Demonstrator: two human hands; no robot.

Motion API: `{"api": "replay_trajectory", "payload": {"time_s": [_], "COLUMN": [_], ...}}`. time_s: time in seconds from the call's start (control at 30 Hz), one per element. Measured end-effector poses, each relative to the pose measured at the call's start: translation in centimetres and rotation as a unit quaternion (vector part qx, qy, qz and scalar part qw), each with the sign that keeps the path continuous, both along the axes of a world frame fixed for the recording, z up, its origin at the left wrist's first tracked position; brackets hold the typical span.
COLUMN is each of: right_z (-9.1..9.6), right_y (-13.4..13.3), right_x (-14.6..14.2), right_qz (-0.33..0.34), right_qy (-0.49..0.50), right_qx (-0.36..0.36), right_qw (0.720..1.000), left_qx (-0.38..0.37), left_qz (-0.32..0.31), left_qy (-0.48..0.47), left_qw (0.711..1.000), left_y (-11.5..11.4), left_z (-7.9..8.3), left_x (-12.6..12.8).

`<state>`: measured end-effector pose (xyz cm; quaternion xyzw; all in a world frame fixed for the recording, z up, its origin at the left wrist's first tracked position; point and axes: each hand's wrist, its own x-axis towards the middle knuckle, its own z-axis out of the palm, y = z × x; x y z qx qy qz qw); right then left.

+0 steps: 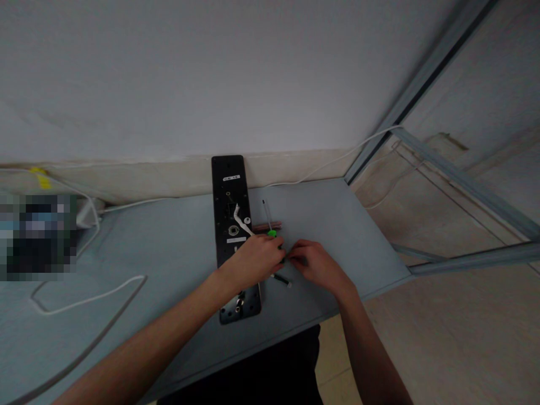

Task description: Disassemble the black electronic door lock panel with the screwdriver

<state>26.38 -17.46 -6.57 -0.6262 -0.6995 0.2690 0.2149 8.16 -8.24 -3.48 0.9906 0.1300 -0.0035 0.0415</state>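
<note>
A long black panel [223, 194], with holes, screws and white labels, stands upright across the bench. From an opening in it a white cable [241, 219] runs down and passes out of sight under my left hand [261, 253]. My left hand lies over the panel's right edge, fingers curled together. Close to its right, my right hand [314, 261] has thumb and fingers pinched. Whatever sits between the fingertips is too small and dark to name. A screwdriver [272, 232] with a green handle points away, just beyond my left fingers. Below them, a black piece with a whitish tip [282, 280] shows.
A reddish-brown bar [262, 227] lies beside the panel, behind the screwdriver. A thick grey-white cable [113, 318] loops over the bench [177, 225] at left, near a blurred-out object [40, 236]. A metal frame [472, 174] borders the right side; a wall closes the back.
</note>
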Motion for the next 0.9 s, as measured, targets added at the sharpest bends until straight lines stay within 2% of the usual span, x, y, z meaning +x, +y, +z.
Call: {"api": "replay_trajectory", "payload": {"time_s": [0.27,0.53,0.77,0.9], "right_z": [0.3,1.0,1.4,2.2], "right_y": [-0.6,-0.4,0.4,1.1], "right_x": [-0.1,1.0,1.3,0.0], "right_qz": [-0.014,-0.034,-0.053,-0.039], "right_qy": [-0.002,0.041,0.041,0.057], "right_qx": [-0.005,0.015,0.036,0.061], "right_qw": [1.000,0.998,0.997,0.996], "left_qx": [0.008,0.014,0.025,0.050], "left_qz": [-0.009,-0.007,-0.020,-0.003], "left_qy": [-0.026,-0.031,-0.138,-0.255], "left_qw": [1.000,0.999,0.990,0.966], "left_y": [0.1,0.3,1.2,1.9], "left_z": [-0.2,0.4,0.7,0.8], "left_x": [-0.1,-0.4,-2.7,-4.8]}}
